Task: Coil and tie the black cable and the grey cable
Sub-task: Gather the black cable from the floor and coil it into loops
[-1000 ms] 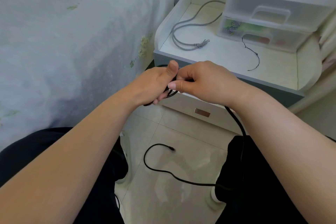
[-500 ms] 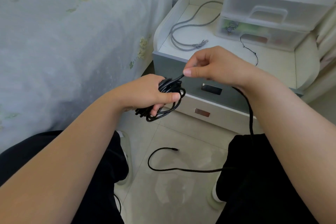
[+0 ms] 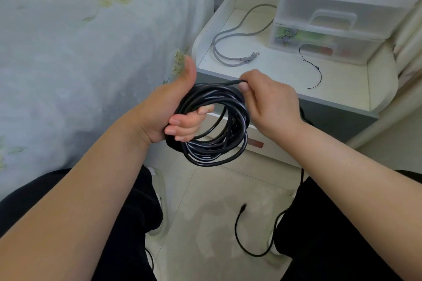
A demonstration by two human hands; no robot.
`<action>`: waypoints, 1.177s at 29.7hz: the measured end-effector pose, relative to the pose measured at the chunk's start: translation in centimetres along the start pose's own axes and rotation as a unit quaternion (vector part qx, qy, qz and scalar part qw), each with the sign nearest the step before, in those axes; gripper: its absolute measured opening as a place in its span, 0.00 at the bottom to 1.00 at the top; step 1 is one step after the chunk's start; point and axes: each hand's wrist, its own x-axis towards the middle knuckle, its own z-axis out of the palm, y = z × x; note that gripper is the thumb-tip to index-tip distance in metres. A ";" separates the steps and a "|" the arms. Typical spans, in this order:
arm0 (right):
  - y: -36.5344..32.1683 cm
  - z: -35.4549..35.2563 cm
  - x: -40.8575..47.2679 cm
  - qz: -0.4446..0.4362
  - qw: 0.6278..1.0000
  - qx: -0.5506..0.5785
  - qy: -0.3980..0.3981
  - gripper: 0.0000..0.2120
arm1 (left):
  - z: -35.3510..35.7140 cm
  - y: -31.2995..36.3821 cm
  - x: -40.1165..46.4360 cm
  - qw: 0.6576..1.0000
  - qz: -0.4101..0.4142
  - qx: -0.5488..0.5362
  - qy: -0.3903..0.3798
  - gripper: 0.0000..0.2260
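Observation:
The black cable (image 3: 219,143) is wound into several round loops in front of me. My left hand (image 3: 169,107) grips the coil's left side with curled fingers, thumb pointing up. My right hand (image 3: 271,100) pinches a strand of the black cable at the top of the coil. The cable's loose tail hangs past my right knee to the floor, its end plug (image 3: 243,207) lying on the tiles. The grey cable (image 3: 228,57) lies uncoiled on the white nightstand top (image 3: 342,89), beyond both hands.
A thin black tie wire (image 3: 316,70) lies on the nightstand to the right of the grey cable. Clear plastic drawers (image 3: 338,18) stand at the nightstand's back. A bed with a pale floral cover (image 3: 80,52) fills the left side. My knees frame the tiled floor (image 3: 205,212).
The coil has turned to face me and spread into a wide ring. My right hand laid another turn onto its top. The tail on the floor has grown shorter.

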 end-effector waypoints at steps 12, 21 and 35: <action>-1.3 2.3 -2.3 0.237 0.910 0.279 -0.197 0.12 | -0.6 1.5 0.4 0.905 0.154 -0.314 0.240 0.19; -5.6 1.8 -2.0 0.335 0.733 0.426 -0.412 0.18 | -0.2 1.3 2.3 0.799 0.200 -0.275 0.496 0.21; -6.0 -1.0 -0.4 0.230 0.848 0.266 -0.397 0.11 | 3.2 -0.7 4.4 0.802 0.280 0.146 0.507 0.20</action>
